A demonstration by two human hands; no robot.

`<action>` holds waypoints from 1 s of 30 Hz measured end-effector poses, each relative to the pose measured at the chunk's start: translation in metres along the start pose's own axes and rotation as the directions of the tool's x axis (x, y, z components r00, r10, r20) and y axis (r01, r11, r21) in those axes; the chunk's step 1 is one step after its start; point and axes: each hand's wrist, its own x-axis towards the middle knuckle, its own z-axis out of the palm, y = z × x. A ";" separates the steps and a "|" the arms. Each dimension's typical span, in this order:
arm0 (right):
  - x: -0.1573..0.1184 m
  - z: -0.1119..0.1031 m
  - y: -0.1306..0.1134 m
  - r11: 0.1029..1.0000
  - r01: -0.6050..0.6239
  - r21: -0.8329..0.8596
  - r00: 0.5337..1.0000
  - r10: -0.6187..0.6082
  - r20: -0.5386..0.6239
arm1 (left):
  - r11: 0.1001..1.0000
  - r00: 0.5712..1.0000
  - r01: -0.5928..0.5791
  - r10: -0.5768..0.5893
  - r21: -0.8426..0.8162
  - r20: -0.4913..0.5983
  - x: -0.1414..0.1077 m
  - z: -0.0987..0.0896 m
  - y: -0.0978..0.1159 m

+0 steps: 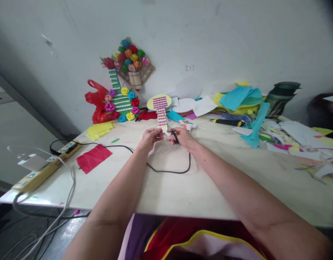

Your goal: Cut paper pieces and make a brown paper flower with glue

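Note:
In the middle of the table, my right hand (184, 138) grips black-handled scissors (175, 137), whose blades point up and away from me. Close beside it, my left hand (151, 139) pinches a small white piece (165, 133), probably paper, near the scissors. Whether the blades touch that piece I cannot tell. Just behind my hands stands a yellow craft shape (161, 117) with a round top and rows of purple strips. A white glue gun (192, 126) lies right of the scissors, partly hidden by my right hand.
A black cable (169, 172) loops across the table (198, 195) below my hands. At the left are red crepe paper (94, 158) and a power strip (39, 175). Paper flowers (125, 103) stand at the back. Paper scraps (298, 135), a cutter (227, 122) and a dark bottle (281, 99) sit right.

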 end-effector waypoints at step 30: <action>0.007 -0.018 0.013 0.911 0.156 -0.382 0.979 -0.093 0.179 | 0.992 0.985 -0.111 0.102 -0.061 -0.137 0.007 -0.013 -0.002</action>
